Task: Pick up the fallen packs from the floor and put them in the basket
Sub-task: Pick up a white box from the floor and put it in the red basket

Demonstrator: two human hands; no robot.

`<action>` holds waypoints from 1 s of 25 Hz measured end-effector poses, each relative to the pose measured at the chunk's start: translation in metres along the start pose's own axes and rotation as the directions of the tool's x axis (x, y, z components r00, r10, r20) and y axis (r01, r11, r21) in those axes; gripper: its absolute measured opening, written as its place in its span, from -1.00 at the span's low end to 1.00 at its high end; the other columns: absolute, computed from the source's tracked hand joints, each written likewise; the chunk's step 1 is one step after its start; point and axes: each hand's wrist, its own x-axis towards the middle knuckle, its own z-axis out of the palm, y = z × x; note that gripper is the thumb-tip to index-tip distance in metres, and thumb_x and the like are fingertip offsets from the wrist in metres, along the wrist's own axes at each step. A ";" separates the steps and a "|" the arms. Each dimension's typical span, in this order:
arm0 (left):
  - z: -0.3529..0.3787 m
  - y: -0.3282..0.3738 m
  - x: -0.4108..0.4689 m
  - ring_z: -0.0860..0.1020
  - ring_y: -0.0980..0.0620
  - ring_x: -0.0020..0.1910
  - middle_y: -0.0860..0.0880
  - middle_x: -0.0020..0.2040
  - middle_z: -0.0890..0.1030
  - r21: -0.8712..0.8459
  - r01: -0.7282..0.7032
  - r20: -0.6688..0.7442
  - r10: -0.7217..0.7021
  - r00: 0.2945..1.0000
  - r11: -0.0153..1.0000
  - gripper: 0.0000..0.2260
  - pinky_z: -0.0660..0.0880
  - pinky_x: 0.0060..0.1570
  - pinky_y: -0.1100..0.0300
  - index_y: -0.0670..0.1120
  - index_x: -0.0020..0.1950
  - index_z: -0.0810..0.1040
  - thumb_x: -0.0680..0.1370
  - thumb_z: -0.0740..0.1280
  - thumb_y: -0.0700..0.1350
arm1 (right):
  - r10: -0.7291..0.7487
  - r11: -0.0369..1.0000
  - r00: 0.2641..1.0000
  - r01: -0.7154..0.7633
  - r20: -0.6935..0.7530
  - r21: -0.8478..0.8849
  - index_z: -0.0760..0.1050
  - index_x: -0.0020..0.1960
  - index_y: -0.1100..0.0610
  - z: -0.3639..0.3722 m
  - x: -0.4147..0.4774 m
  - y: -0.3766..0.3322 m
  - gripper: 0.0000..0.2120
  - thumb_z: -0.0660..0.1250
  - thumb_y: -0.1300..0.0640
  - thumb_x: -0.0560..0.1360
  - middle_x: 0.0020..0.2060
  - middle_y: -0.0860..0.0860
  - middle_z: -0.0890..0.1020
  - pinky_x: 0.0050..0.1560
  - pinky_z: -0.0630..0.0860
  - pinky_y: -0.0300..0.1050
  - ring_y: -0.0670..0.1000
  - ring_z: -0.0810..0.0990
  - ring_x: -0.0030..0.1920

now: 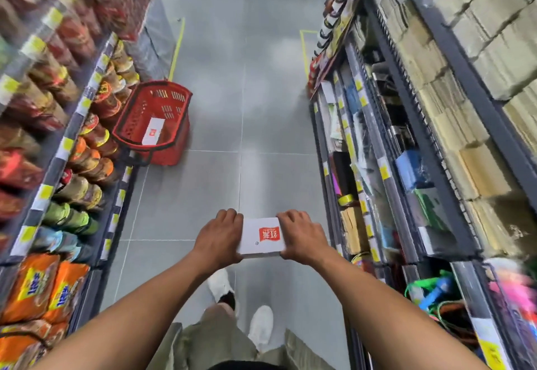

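The pack point(260, 237) is a flat white box with one red square label, set toward its right end. The label carries white Chinese characters that stand upside down from this view. The smaller line of print on it is too small to read. A tiny round mark sits near the box's near edge.

The box is held out in front of the person, above the grey tiled floor point(247, 108), broad face up. Its long axis runs left to right between the hands. The left hand point(219, 237) grips the left end and the right hand point(302, 236) grips the right end, fingers curled over the far edge.

Farther up the aisle on the left, a red basket point(186, 99) stands on the floor just beside the shelves point(72, 137). A second white pack point(153, 131) lies inside it, long axis running away from the camera, red label at its near end.

Orange bags point(43, 288) on the low left shelf show blue writing on yellow, too blurred to read. Yellow tags point(67, 143) line the shelf edges.
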 end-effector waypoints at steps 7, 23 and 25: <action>-0.035 -0.100 0.073 0.44 -0.06 0.12 -0.04 0.13 0.45 -0.088 0.107 -0.046 -0.111 0.993 0.990 -0.36 0.46 -0.12 0.09 -0.05 0.22 0.38 0.31 0.51 0.25 | -0.116 0.991 0.993 0.118 0.025 -0.067 0.22 0.47 -0.07 -0.056 0.140 -0.036 -0.14 0.57 -0.15 0.30 0.35 -0.02 0.42 0.16 0.54 0.14 0.07 0.41 0.35; -0.146 -0.256 0.294 0.43 -0.10 0.17 -0.08 0.16 0.43 -0.181 0.256 -0.016 -0.263 0.965 0.950 -0.38 0.50 -0.06 0.00 -0.08 0.23 0.38 0.34 0.47 0.23 | -0.260 0.949 0.963 0.269 0.073 -0.164 0.21 0.46 -0.07 -0.184 0.445 -0.039 -0.16 0.52 -0.19 0.30 0.36 -0.03 0.41 0.10 0.56 0.15 0.09 0.38 0.38; -0.162 -0.272 0.327 0.44 -0.12 0.16 -0.09 0.15 0.45 -0.212 0.313 -0.030 -0.326 0.945 0.926 -0.39 0.52 -0.06 -0.03 -0.09 0.23 0.40 0.34 0.48 0.21 | -0.313 0.926 0.944 0.328 0.108 -0.186 0.21 0.46 -0.07 -0.209 0.494 -0.037 -0.16 0.52 -0.17 0.30 0.36 -0.04 0.40 0.10 0.56 0.16 0.09 0.37 0.39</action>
